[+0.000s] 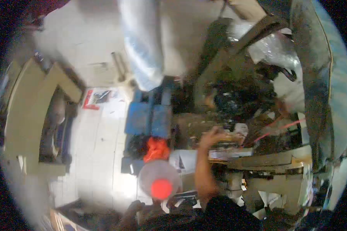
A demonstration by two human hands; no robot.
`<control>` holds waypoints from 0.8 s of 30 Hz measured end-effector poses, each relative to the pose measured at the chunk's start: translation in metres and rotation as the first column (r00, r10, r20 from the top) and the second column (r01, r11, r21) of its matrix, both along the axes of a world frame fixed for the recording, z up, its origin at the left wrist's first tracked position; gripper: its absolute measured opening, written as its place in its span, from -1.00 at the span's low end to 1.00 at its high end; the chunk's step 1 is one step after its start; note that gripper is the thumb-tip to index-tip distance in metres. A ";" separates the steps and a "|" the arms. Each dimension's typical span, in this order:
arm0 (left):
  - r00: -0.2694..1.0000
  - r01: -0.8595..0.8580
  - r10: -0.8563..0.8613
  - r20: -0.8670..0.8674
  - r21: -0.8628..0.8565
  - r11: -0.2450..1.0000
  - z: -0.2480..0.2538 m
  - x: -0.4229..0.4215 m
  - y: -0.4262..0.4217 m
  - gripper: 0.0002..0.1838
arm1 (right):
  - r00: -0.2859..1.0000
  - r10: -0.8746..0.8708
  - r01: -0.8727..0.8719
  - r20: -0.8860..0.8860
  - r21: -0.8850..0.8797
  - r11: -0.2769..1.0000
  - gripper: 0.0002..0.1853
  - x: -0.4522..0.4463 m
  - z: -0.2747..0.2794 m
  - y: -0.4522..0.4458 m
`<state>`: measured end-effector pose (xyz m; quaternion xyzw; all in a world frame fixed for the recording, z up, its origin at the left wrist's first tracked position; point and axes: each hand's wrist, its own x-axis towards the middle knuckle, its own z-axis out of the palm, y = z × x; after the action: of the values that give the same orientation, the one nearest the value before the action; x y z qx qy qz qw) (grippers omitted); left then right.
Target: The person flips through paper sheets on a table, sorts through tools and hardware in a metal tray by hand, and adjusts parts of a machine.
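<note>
My right hand (212, 137) reaches out over the cluttered bench, the bare forearm coming from a black sleeve (227, 213). Its fingers are smeared by motion, beside a pile of small brownish and whitish items (231, 138) that I cannot make out. Just below lies a white box-like strip (231, 154). Left of the forearm stands a translucent container with a red round cap (161, 188). Behind it is a bright orange-red plastic bag (156, 149). My left hand does not show.
A blue pallet-like piece (148, 117) lies on the white tiled floor (98, 150). A pale plastic-wrapped roll (142, 42) hangs from the top. Cardboard (273, 159) edges the clutter, a dark heap (235, 100) lies behind, and a beige open cabinet (29, 111) stands left.
</note>
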<state>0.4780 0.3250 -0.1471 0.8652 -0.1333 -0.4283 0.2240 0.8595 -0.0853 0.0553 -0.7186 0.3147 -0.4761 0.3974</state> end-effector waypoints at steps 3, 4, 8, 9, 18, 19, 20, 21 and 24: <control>0.967 -0.202 0.217 -0.136 0.110 0.973 0.078 0.003 -0.014 -0.43 | 0.975 0.176 -0.164 0.137 -0.098 0.982 -0.34 -0.023 0.147 0.005; 0.981 -0.141 0.163 -0.103 0.195 0.971 0.010 -0.033 0.001 -0.66 | 0.976 0.217 -0.215 -0.034 -0.345 0.914 -0.38 -0.017 0.172 -0.005; 0.956 0.166 -0.186 0.227 0.101 0.981 -0.040 -0.069 0.010 -0.80 | 0.863 0.048 -0.385 -0.503 -0.593 0.707 -0.45 0.000 0.202 -0.011; 0.947 0.199 -0.215 0.240 0.087 0.976 -0.031 -0.054 0.004 -0.80 | 0.747 -0.067 -0.436 -0.661 -0.564 0.701 -0.48 0.001 0.204 -0.021; 0.962 0.050 -0.017 0.274 -0.114 0.992 0.028 -0.037 -0.027 -0.82 | 0.948 0.158 -0.274 -0.277 -0.454 0.848 -0.62 0.010 0.176 -0.136; 0.991 -0.114 0.117 0.060 -0.052 0.992 0.055 -0.029 -0.036 -0.82 | 0.971 0.200 -0.232 -0.127 -0.334 0.913 -0.61 0.006 0.173 -0.154; 0.982 -0.185 0.185 -0.046 -0.012 0.983 0.053 -0.031 -0.037 -0.81 | 0.915 0.379 -0.358 0.135 -0.157 0.920 -0.65 -0.007 0.190 -0.161; 0.957 -0.252 0.255 -0.141 0.041 0.967 0.052 -0.032 -0.038 -0.81 | 0.859 0.435 -0.430 0.272 -0.081 0.899 -0.67 -0.017 0.194 -0.169; 0.991 0.090 -0.097 0.092 0.072 0.993 0.018 -0.049 -0.031 -0.78 | 0.913 0.369 -0.357 0.173 -0.095 0.929 -0.58 -0.045 0.196 -0.195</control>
<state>0.4295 0.2943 -0.1290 0.8846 -0.1695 -0.4010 0.1675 0.8149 -0.2807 0.2512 -0.7283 0.1221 -0.4690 0.4845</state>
